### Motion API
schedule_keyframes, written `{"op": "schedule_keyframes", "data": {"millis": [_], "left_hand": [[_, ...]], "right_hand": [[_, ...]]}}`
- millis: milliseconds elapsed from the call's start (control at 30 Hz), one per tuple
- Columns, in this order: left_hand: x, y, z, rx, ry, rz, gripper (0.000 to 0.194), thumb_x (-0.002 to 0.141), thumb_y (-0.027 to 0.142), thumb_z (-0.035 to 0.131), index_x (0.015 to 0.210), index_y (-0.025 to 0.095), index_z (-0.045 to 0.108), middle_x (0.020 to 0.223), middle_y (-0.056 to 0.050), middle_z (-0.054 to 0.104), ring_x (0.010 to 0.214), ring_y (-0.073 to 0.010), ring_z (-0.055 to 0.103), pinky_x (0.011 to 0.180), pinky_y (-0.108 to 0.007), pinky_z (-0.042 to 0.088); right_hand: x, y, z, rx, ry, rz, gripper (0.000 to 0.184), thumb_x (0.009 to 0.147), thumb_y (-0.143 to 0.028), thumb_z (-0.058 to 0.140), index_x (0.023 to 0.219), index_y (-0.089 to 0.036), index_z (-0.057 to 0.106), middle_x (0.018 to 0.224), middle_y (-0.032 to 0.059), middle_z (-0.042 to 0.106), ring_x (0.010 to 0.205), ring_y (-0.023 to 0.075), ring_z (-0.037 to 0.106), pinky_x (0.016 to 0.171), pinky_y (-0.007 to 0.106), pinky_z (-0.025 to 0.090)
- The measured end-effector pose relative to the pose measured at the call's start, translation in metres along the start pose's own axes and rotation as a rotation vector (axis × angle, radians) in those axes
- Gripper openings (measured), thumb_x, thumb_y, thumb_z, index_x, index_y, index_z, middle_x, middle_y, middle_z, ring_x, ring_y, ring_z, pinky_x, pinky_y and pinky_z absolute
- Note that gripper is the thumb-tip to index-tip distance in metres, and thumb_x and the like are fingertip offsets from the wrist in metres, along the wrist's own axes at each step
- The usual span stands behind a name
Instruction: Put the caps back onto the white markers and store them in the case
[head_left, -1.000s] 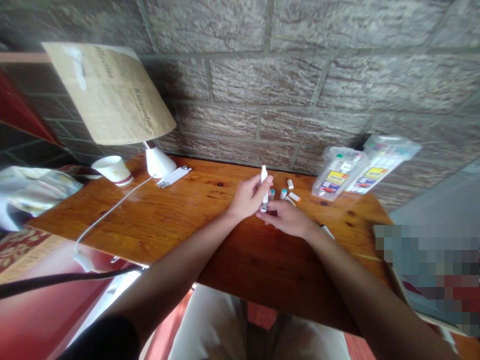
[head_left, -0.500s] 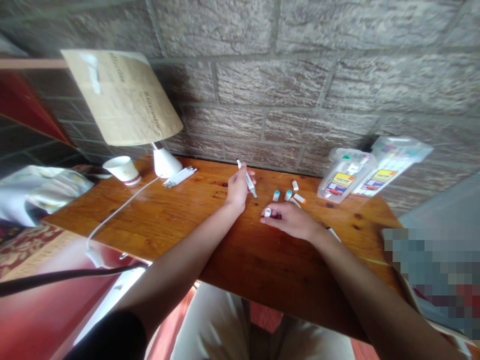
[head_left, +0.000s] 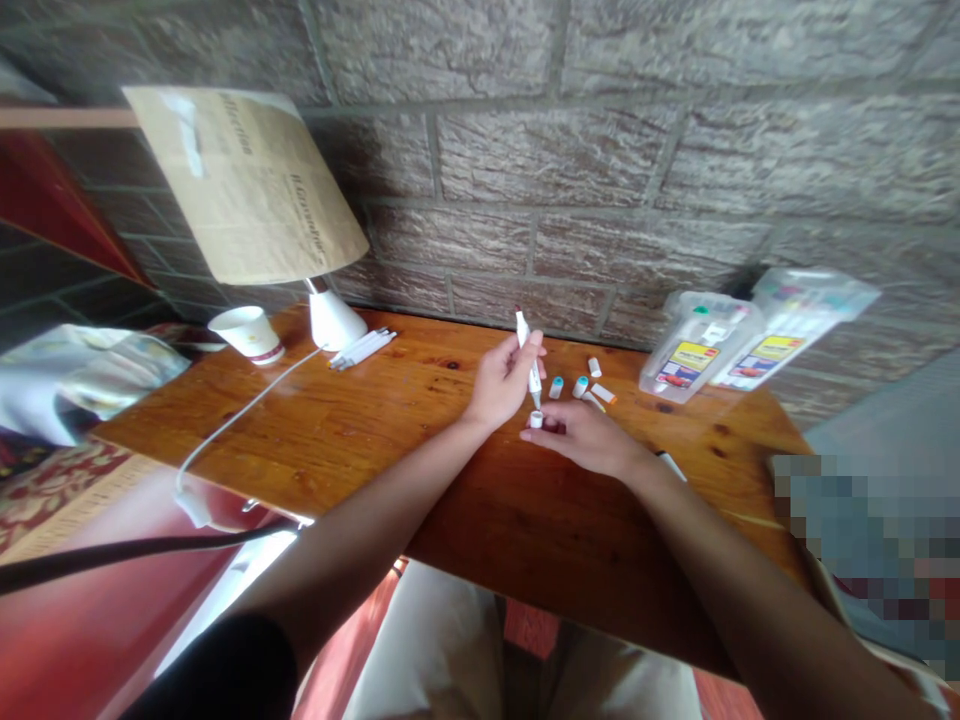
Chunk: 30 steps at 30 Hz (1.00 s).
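My left hand (head_left: 504, 380) is closed around a white marker (head_left: 534, 372), held nearly upright with its dark end up and its grey end down. Between the thumb and fingers of my right hand (head_left: 585, 434) sits a white marker cap (head_left: 535, 420), its opening facing up. The marker's lower end is right at the cap's mouth; whether it has entered cannot be made out. Beyond my right hand lie several loose caps, among them a teal-ended cap (head_left: 556, 387) and an orange-ended cap (head_left: 604, 394). A white marker (head_left: 672, 466) lies partly hidden behind my right forearm.
A lamp (head_left: 336, 318) stands at the back left beside a paper cup (head_left: 246, 334) and a group of white markers (head_left: 364, 348). Its cord (head_left: 240, 424) crosses the left side of the table (head_left: 360, 425). Two clear plastic cases (head_left: 694, 350) stand at the back right, against the brick wall.
My left hand has moved right and brought the marker down to the cap, turning it more upright. My right hand has stayed almost in place with the cap.
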<state>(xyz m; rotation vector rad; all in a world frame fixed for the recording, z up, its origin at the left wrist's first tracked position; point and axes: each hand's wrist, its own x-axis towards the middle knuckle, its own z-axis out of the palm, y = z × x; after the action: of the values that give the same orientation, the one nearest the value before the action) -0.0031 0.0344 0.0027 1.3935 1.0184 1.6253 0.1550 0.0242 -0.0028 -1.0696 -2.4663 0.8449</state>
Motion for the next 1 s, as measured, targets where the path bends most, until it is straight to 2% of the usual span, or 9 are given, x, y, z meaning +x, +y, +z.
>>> {"op": "schedule_keyframes", "data": {"millis": [200,467,533,633,733,867,1000], "left_hand": [[0.000,-0.001,-0.001,0.024,0.028,0.006,0.051,0.087,0.067,0.053,0.081,0.017,0.062,0.058,0.002,0.059,0.048,-0.0080,0.051,0.049,-0.022,0.040],[-0.002,-0.001,0.000,0.076,-0.015,0.038,0.049,0.088,0.065,0.052,0.083,0.017,0.062,0.059,0.002,0.060,0.049,-0.0081,0.052,0.049,-0.021,0.040],[-0.003,-0.001,0.000,0.105,-0.042,0.037,0.047,0.090,0.062,0.052,0.083,0.017,0.062,0.060,0.001,0.061,0.051,-0.0087,0.053,0.051,-0.021,0.041],[-0.007,0.000,0.001,0.220,-0.158,0.047,0.045,0.091,0.058,0.052,0.077,0.017,0.061,0.063,0.000,0.063,0.056,-0.0103,0.057,0.055,-0.022,0.043],[-0.012,0.001,0.002,0.388,-0.244,0.116,0.045,0.092,0.056,0.052,0.071,0.017,0.059,0.060,0.001,0.059,0.056,-0.0103,0.053,0.055,-0.022,0.039],[-0.015,0.003,0.002,0.459,-0.247,0.178,0.045,0.092,0.055,0.052,0.067,0.018,0.053,0.056,0.003,0.052,0.055,-0.0097,0.049,0.054,-0.023,0.035],[-0.014,0.001,0.000,0.490,-0.246,0.182,0.044,0.093,0.055,0.051,0.069,0.018,0.055,0.057,0.003,0.053,0.055,-0.0102,0.050,0.055,-0.023,0.035]], "right_hand": [[-0.001,0.001,0.000,-0.036,0.011,0.004,0.031,0.088,-0.043,0.064,0.070,-0.018,0.061,0.063,-0.0008,0.061,0.058,0.0118,0.050,0.057,0.025,0.034],[0.000,0.003,0.001,-0.053,0.010,-0.021,0.032,0.088,-0.044,0.065,0.070,-0.018,0.062,0.063,-0.0010,0.060,0.059,0.0119,0.050,0.057,0.025,0.033],[0.000,0.003,0.001,-0.059,0.015,-0.014,0.032,0.087,-0.044,0.065,0.070,-0.018,0.062,0.063,-0.0008,0.060,0.059,0.0119,0.050,0.057,0.025,0.033],[0.000,0.002,0.001,-0.056,0.011,-0.008,0.030,0.088,-0.043,0.064,0.072,-0.017,0.064,0.066,0.0003,0.063,0.060,0.0127,0.053,0.058,0.025,0.035],[0.000,0.002,0.001,-0.032,0.001,-0.017,0.027,0.089,-0.041,0.062,0.079,-0.017,0.069,0.071,0.0021,0.067,0.064,0.0147,0.057,0.059,0.026,0.038],[0.000,0.005,0.002,-0.042,0.004,-0.043,0.029,0.090,-0.043,0.060,0.089,-0.017,0.073,0.077,0.0044,0.070,0.068,0.0170,0.059,0.062,0.027,0.041],[0.001,0.006,0.003,-0.051,0.011,-0.052,0.030,0.091,-0.043,0.058,0.085,-0.017,0.071,0.077,0.0047,0.070,0.068,0.0172,0.060,0.062,0.027,0.042]]}}
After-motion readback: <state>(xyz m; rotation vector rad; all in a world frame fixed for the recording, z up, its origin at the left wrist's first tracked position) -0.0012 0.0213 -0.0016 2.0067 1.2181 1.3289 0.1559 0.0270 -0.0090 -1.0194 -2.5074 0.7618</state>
